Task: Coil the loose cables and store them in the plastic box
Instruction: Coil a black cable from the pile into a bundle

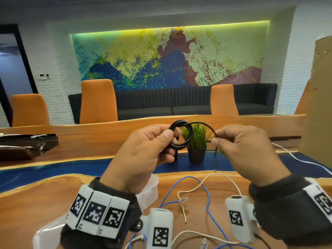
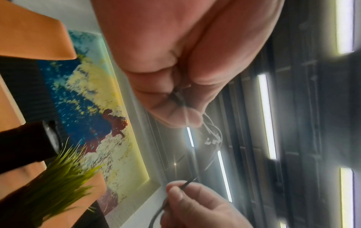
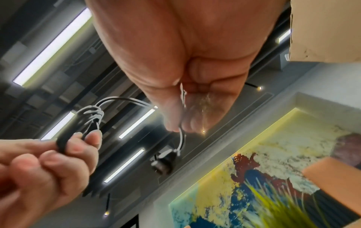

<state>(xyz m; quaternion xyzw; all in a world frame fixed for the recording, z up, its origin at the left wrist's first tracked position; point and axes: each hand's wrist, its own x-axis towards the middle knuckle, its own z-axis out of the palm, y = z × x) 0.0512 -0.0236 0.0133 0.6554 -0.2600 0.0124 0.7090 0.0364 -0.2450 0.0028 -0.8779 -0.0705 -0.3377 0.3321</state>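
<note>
Above the table, my left hand point(image 1: 154, 141) grips a small coil of black cable point(image 1: 181, 135), thumb pressed on its left side. From the coil's top a loose strand arcs right to my right hand point(image 1: 239, 146), which pinches it between thumb and forefinger. The right wrist view shows the black cable point(image 3: 87, 117) bundled in my left hand point(image 3: 48, 166), with a knot at its top. Below my hands, a clear plastic box point(image 1: 149, 191) sits on the table, mostly hidden by my left wrist. A blue cable point(image 1: 206, 193) and a white cable point(image 1: 203, 184) lie loose on the wood.
A small potted grass plant point(image 1: 196, 144) stands just behind my hands. A clear lid point(image 1: 43, 236) lies at the near left. A cardboard sheet point(image 1: 318, 105) rises at the right, with another white cable point(image 1: 301, 160) beside it. Dark trays point(image 1: 27, 142) sit far left. Orange chairs point(image 1: 98, 101) line the far edge.
</note>
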